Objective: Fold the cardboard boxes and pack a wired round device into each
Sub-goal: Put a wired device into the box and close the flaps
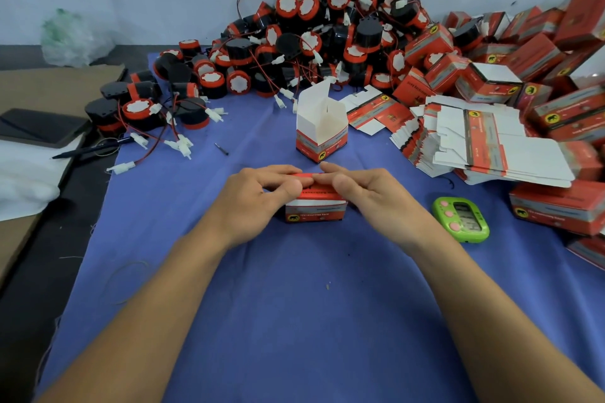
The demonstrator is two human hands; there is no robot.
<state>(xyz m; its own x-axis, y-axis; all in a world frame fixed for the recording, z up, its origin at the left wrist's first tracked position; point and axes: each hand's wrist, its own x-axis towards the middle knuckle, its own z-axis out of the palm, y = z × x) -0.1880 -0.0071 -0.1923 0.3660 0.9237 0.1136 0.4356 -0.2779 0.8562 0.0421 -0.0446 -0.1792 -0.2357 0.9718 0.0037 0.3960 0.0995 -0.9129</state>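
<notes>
The red box [315, 206] is sitting on the blue cloth [294, 304] directly beneath the fingertips [284, 169], its long axis running left to right. The left hand [258, 196] and right hand [370, 196], equally near, are both pinching its top flap down.

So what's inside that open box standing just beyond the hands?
Only bare white cardboard shows inside the open box, with its lid flap standing up. Its front wall hides the bottom, so whether anything sits down in there cannot be seen.
</notes>
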